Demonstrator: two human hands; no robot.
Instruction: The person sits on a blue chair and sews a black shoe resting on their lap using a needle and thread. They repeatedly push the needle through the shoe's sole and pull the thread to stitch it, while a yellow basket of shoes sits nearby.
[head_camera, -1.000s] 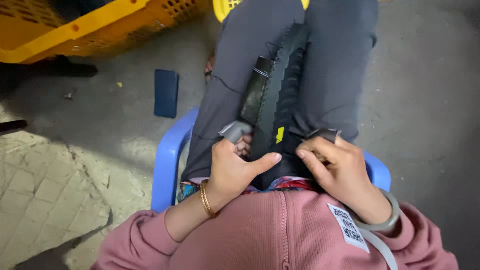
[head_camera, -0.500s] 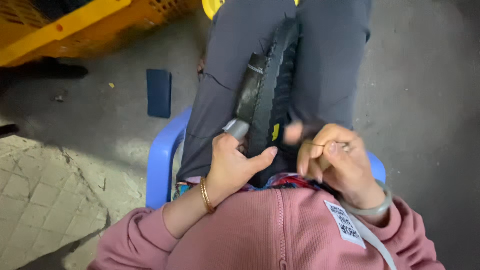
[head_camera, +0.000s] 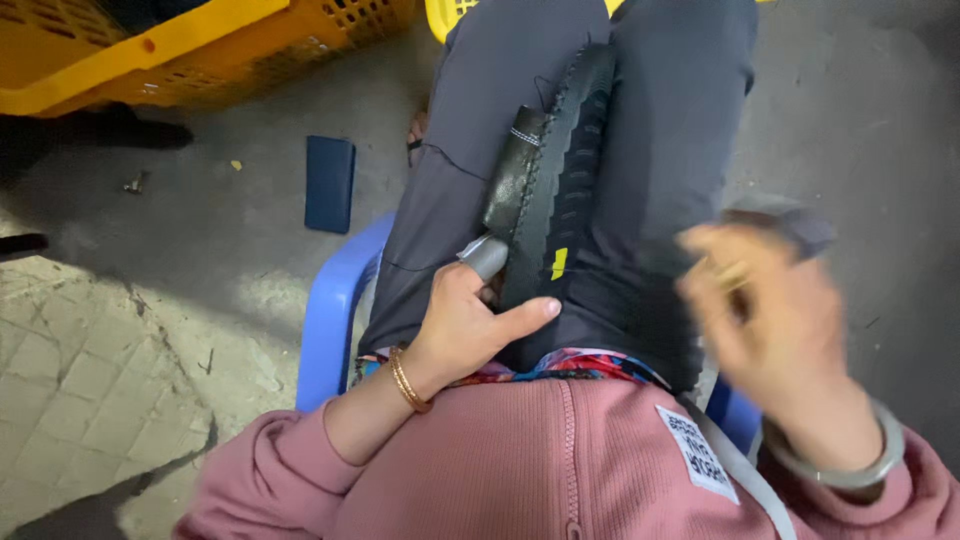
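A black shoe (head_camera: 560, 190) lies sole-up, wedged between my thighs in dark trousers. My left hand (head_camera: 465, 325) grips its near end, thumb stretched across the sole, with a grey cover (head_camera: 487, 257) on one finger. A gold bangle sits on that wrist. My right hand (head_camera: 770, 320) is off to the right of the shoe, raised and heavily blurred, with fingers curled. Something dark shows at its fingertips, but I cannot tell what it is. A thin dark thread (head_camera: 450, 160) trails over my left thigh.
I sit on a blue plastic chair (head_camera: 335, 310) on a concrete floor. A flat dark blue case (head_camera: 329, 183) lies on the floor to the left. A yellow plastic crate (head_camera: 150, 50) stands at the top left. Paving tiles cover the lower left.
My right hand has left the shoe's near end and swung out to the right and up. My left hand has kept its grip on the shoe.
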